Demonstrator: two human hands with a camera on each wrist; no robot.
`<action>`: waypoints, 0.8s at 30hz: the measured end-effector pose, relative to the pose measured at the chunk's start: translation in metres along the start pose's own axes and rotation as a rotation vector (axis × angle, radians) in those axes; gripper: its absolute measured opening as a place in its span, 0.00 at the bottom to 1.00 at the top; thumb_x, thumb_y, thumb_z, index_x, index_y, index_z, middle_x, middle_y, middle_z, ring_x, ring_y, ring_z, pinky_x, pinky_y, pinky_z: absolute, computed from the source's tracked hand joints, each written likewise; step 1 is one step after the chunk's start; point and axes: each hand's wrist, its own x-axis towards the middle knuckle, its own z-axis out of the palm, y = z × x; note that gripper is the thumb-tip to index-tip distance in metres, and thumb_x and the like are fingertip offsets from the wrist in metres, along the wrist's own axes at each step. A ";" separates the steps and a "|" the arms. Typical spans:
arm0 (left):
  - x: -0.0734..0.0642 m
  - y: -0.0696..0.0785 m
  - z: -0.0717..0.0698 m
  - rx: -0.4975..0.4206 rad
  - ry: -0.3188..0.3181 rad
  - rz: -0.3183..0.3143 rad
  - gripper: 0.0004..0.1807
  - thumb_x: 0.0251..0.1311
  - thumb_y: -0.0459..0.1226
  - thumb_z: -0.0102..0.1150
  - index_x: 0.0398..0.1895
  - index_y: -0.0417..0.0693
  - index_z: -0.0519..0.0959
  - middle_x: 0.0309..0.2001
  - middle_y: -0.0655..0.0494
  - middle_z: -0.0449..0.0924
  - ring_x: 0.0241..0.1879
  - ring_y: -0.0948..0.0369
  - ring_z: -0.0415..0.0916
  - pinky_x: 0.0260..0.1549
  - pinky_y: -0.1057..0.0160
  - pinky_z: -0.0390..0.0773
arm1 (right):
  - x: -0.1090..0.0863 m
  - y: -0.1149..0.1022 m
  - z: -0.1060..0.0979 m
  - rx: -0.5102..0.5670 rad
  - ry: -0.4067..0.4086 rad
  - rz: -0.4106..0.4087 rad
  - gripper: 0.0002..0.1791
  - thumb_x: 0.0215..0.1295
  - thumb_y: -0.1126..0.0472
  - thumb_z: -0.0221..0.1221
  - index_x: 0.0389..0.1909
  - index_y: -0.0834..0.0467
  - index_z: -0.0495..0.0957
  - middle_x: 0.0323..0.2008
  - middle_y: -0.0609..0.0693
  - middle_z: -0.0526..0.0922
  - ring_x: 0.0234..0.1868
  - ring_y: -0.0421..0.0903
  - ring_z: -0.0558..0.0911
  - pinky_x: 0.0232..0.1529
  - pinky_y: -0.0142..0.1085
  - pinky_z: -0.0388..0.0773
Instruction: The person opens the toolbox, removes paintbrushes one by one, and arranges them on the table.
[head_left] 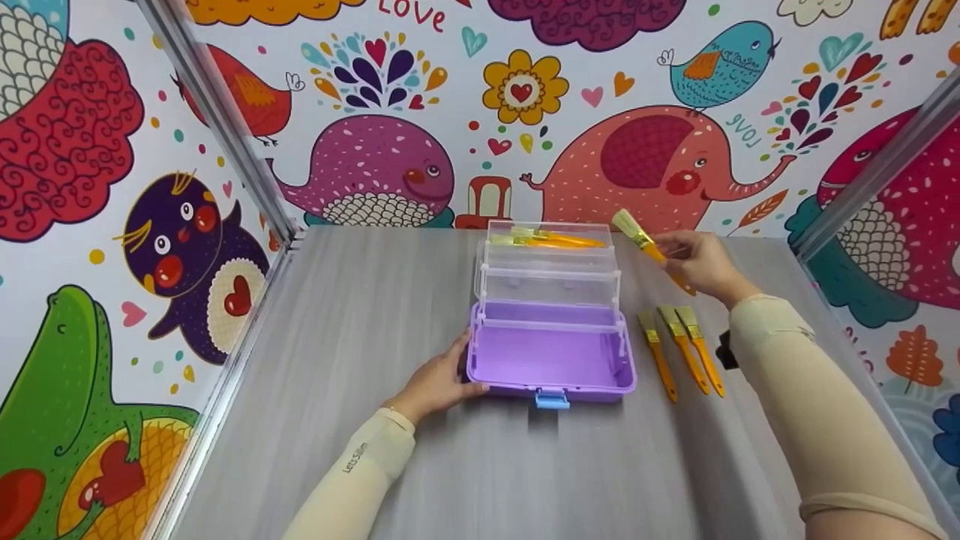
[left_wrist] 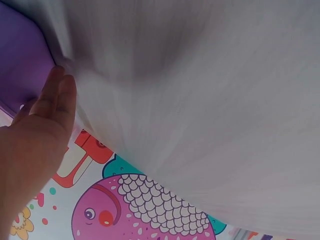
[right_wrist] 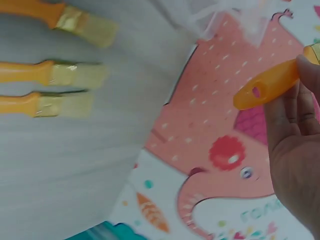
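Observation:
My right hand (head_left: 703,262) holds a paintbrush (head_left: 637,236) by its orange handle (right_wrist: 270,85), thumb and fingers pinching it, bristles up and to the left. It is raised beside the clear trays, to their right. My left hand (head_left: 439,382) rests against the left side of a purple storage box (head_left: 551,360), thumb at the front corner. In the left wrist view, its extended fingers (left_wrist: 62,95) touch the purple wall (left_wrist: 25,55). The lid stands open, with clear tiered trays (head_left: 551,281) fanned out behind the base. Several brushes (head_left: 562,240) lie in the top tray.
Three more paintbrushes (head_left: 684,349) lie on the grey table (head_left: 360,322) right of the box, bristles pointing away. A blue latch (head_left: 552,399) sticks out at the box's front. Cartoon-printed panels (head_left: 375,165) with metal corner posts (head_left: 225,120) enclose the table at back and sides.

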 end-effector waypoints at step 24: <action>0.000 0.000 -0.002 0.000 -0.005 -0.016 0.57 0.54 0.52 0.71 0.81 0.49 0.47 0.69 0.34 0.65 0.64 0.40 0.67 0.64 0.43 0.66 | -0.059 0.120 -0.015 0.059 -0.083 0.325 0.27 0.67 0.66 0.59 0.67 0.65 0.69 0.61 0.68 0.71 0.58 0.61 0.70 0.51 0.35 0.80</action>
